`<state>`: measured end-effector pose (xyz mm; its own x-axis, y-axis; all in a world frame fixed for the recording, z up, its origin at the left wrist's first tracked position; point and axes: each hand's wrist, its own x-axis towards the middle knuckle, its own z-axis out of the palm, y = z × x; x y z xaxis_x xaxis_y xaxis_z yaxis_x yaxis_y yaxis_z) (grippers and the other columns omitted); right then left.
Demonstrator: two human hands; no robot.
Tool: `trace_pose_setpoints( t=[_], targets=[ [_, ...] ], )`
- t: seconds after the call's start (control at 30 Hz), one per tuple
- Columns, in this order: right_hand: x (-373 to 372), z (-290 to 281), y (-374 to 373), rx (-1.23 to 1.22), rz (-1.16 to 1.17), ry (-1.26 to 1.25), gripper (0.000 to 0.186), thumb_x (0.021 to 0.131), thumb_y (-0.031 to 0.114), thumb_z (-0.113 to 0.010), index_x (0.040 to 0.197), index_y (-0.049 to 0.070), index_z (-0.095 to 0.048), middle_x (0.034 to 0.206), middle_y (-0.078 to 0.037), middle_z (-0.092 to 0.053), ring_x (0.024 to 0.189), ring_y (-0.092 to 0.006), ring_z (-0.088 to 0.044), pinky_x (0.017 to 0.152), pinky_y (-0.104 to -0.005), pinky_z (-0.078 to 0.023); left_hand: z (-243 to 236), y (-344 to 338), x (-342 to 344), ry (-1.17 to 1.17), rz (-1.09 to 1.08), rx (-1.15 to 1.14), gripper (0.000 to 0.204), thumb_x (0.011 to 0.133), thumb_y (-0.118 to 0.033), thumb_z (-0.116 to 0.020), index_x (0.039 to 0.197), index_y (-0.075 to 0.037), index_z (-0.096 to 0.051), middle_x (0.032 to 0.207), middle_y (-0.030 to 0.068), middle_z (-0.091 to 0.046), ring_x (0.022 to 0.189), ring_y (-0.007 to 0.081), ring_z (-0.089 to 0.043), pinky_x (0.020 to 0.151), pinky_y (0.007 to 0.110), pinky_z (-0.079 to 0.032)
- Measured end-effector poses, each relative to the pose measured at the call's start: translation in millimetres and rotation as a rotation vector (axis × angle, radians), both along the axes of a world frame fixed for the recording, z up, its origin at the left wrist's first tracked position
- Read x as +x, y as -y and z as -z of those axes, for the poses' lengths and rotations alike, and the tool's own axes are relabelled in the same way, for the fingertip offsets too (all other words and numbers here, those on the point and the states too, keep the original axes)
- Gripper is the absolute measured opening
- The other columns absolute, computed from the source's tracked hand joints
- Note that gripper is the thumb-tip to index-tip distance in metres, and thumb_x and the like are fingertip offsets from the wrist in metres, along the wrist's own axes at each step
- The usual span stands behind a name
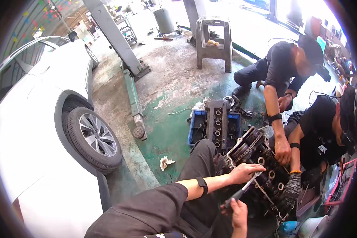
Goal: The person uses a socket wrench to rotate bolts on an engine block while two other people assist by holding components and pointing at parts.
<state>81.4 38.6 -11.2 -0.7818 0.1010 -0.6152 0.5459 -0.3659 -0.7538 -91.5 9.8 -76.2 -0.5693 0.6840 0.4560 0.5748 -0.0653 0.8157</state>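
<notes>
A dark, greasy engine block (261,166) lies on the workshop floor in front of me. My left hand (245,173) rests on its near edge, over the head of a metal ratchet wrench (245,187). My right hand (238,211) grips the black handle end of that wrench lower down. Two other people in black crouch on the far side. One person's bare hand (282,150) presses on the block. The other person's gloved hand (291,188) lies on its right edge.
A grey valve cover (217,119) sits on a blue crate (196,125) just beyond the block. A white car (47,131) stands at left, a lift arm (133,95) beside it. A grey plastic stool (214,39) is farther back. A crumpled rag (165,162) lies on the floor.
</notes>
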Motion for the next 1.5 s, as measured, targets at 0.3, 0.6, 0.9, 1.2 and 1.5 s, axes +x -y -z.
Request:
trace_pose_setpoints(
  t=[0.3,0.6,0.9,1.2,1.5],
  targets=[
    [2,1,2,-0.062,0.091,-0.026,0.024,0.091,0.023,-0.055,0.092,-0.001,-0.056,0.074,-0.01,-0.064,0.058,-0.0161,-0.06,0.055,-0.0271,-0.047,1,0,-5,0.058,-0.036,0.003,0.033,0.077,0.003,-0.054,0.106,-0.01,-0.063,0.101,0.014,-0.065,0.089,0.0295,-0.064,0.075,0.035,-0.054],
    [53,5,-111,0.474,0.41,0.135,0.021,0.088,0.021,-0.057,0.087,0.0,-0.058,0.06,-0.002,-0.052,0.047,-0.0105,-0.049,0.045,-0.0233,-0.041,-7,0,-3,0.118,-0.067,-0.083,0.042,0.075,-0.001,-0.061,0.114,-0.016,-0.059,0.081,0.0146,-0.065,0.071,0.0311,-0.064,0.06,0.037,-0.051],
    [39,4,-39,-0.018,0.056,0.0,0.03,0.092,0.027,-0.052,0.09,-0.003,-0.054,0.066,-0.014,-0.06,0.058,-0.0221,-0.059,0.06,-0.0341,-0.05,-2,0,-2,0.098,-0.02,-0.08,0.043,0.073,0.005,-0.053,0.112,-0.012,-0.06,0.103,0.0127,-0.064,0.089,0.029,-0.064,0.074,0.035,-0.054],
    [-24,6,34,-0.168,0.043,-0.066,0.028,0.095,0.028,-0.047,0.095,-0.001,-0.048,0.078,-0.016,-0.064,0.066,-0.0236,-0.064,0.065,-0.0323,-0.053,0,-1,-6,0.102,0.071,0.037,0.041,0.075,0.002,-0.056,0.114,-0.012,-0.059,0.107,0.013,-0.063,0.095,0.0296,-0.062,0.08,0.035,-0.052],
    [43,3,-46,0.166,0.184,0.073,0.026,0.087,0.022,-0.056,0.083,-0.003,-0.057,0.064,-0.013,-0.061,0.056,-0.0216,-0.061,0.054,-0.0314,-0.051,0,2,-4,0.12,-0.013,-0.112,0.042,0.075,0.002,-0.054,0.114,-0.013,-0.059,0.093,0.0151,-0.065,0.078,0.0308,-0.065,0.067,0.035,-0.053]
  ],
)
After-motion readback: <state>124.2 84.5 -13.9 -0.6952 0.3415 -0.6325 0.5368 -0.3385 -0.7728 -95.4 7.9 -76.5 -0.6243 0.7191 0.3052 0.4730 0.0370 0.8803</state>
